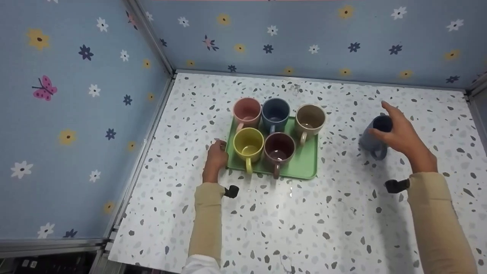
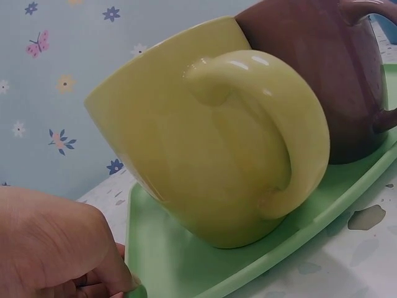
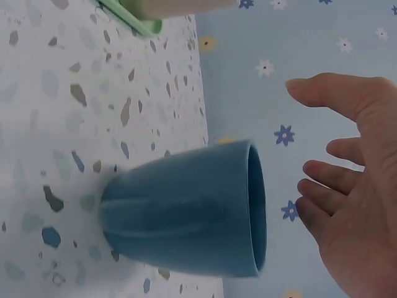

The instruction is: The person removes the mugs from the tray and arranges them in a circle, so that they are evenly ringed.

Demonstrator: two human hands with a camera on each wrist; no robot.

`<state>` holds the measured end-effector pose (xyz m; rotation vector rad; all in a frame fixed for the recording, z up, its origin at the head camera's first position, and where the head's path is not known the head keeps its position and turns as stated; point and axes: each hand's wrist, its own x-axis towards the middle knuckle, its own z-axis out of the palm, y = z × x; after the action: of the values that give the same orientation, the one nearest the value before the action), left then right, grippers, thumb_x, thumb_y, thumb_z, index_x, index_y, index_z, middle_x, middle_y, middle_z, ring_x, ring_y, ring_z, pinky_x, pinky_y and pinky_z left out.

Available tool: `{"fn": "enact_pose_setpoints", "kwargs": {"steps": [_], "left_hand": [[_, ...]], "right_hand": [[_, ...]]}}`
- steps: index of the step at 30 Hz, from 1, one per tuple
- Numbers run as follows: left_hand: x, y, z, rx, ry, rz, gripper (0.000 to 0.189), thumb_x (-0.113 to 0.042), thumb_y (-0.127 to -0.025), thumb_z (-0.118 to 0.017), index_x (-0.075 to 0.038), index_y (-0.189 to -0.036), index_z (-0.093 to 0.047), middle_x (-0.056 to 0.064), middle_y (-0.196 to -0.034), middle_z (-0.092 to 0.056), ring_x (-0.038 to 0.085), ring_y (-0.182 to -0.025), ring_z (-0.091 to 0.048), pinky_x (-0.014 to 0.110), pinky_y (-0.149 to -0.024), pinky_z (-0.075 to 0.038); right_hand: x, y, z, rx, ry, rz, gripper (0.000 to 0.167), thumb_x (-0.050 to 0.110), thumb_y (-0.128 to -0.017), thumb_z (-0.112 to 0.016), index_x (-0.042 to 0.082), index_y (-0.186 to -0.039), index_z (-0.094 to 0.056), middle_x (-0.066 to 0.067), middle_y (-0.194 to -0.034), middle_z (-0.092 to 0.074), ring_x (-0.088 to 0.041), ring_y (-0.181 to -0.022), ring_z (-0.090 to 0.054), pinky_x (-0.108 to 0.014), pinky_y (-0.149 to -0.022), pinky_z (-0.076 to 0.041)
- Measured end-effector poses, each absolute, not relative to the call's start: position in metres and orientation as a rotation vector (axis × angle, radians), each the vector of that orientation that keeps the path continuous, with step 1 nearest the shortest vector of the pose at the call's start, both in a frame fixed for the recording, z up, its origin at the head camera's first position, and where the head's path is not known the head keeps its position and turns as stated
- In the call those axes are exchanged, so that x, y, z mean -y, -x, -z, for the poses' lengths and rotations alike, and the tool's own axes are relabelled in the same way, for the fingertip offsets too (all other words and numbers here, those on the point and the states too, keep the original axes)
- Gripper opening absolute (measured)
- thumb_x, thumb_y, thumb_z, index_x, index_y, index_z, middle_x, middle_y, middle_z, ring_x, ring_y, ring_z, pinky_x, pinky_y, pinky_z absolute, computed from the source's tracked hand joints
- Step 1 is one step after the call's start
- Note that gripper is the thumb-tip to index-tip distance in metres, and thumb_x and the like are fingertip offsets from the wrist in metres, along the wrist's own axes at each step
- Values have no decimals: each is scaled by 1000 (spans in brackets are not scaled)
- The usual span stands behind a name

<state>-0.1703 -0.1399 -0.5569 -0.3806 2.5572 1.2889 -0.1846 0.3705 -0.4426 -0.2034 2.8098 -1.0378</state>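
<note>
We see a green tray on a speckled white table, with five mugs standing upright on it. In the back row are a pink mug, a dark blue mug and, a bit apart on the right side, a beige mug. In front of them stand a yellow mug and a maroon mug. All five handles point toward our side of the table, and the two front ones reach close to the tray's front rim. We can't quite tell if the yellow and maroon mugs touch. Our left hand is at the left rim of the tray, near the front corner, pinching that edge with the fingers bent. Past the tray's right rim there is a wide stretch of table, and then a lone blue mug standing upright on the tabletop. Our right hand hangs by its top, thumb and fingers spread wide and holding nothing; the right wrist view shows a gap between hand and mug. There is also table on both sides of this mug, and the flowery back wall rises well behind it. Some green tray floor shows at the front right corner, beside the maroon mug.
</note>
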Motion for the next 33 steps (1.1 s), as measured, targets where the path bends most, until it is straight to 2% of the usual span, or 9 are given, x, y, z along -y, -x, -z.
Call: {"fn": "enact_pose_setpoints", "kwargs": {"steps": [6,12,20,33], "left_hand": [[139,172,558,-2550,395,-1300,46,5,-81,-37,2,-124,-52,21,-117,-60,31,-110,-56,41,-96,-44],[139,173,558,-2526,393,-1310,42,3,-85,-37,1,-124,-52,20,-118,-60,30,-110,-57,40,-96,-45],[141,173,556,-2571,351,-1293,46,5,-81,-35,4,-124,-52,23,-117,-59,33,-111,-55,43,-97,-43],[140,170,558,-2581,357,-1347,43,5,-81,-37,5,-120,-54,24,-115,-61,33,-110,-57,42,-97,-44]], "right_hand": [[-349,187,444,-2844,230,1119,89,30,-87,-69,16,-154,-14,-17,-159,-16,-44,-142,-17,-64,-111,-15],[-328,191,447,-2845,283,1165,88,26,-86,-71,14,-154,-17,-17,-158,-19,-45,-141,-21,-60,-111,-20],[-301,197,460,-2874,419,1212,85,25,-84,-73,11,-152,-24,-18,-155,-27,-44,-138,-29,-58,-110,-26],[-263,199,486,-2857,505,1283,86,22,-82,-76,3,-150,-26,-21,-153,-29,-39,-139,-29,-54,-111,-27]]}}
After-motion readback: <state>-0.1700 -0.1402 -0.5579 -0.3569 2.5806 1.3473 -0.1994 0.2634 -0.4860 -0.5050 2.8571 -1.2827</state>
